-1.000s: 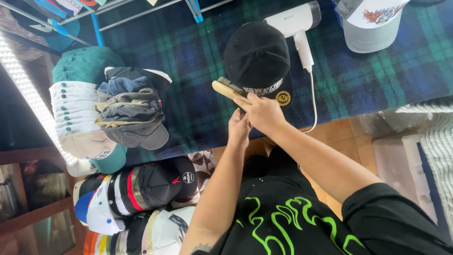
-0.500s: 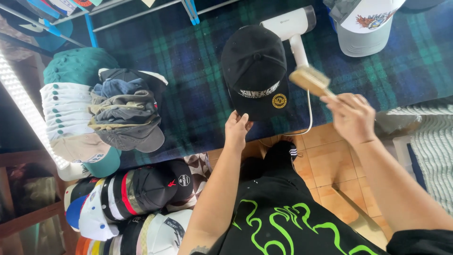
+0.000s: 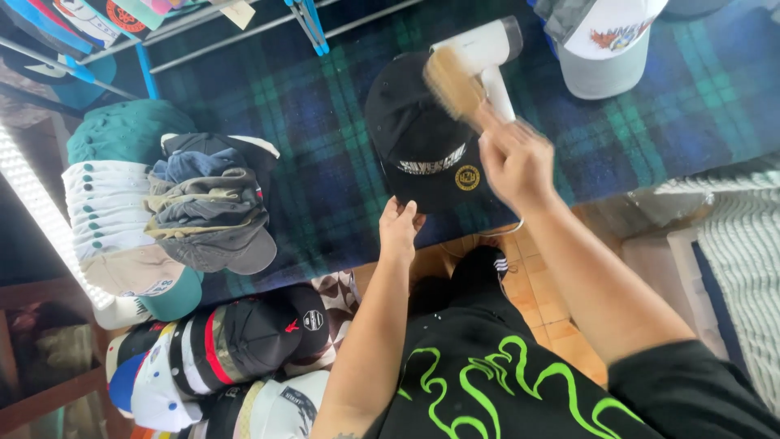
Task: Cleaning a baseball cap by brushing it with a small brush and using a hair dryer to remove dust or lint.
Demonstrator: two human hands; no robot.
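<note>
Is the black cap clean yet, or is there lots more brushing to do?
Not finished. The right hand holds a wooden brush over the black cap, while the left hand steadies its front edge on the plaid cloth. Whether any part is already clean is too fine to tell. Stacks of other caps sit to the side; brushed or not, I cannot tell.

A single camera worn on the person's head looks almost straight down past the chest onto the plaid-covered counter (image 3: 325, 162). It faces forward over the counter's near edge, so the black cap (image 3: 422, 146) lies near the middle of the upper frame, close enough to fill a good part of it. Left of that cap the view takes in stacked caps (image 3: 154, 219); below it, floor tiles (image 3: 552, 301). No second view shares the scene.
</note>
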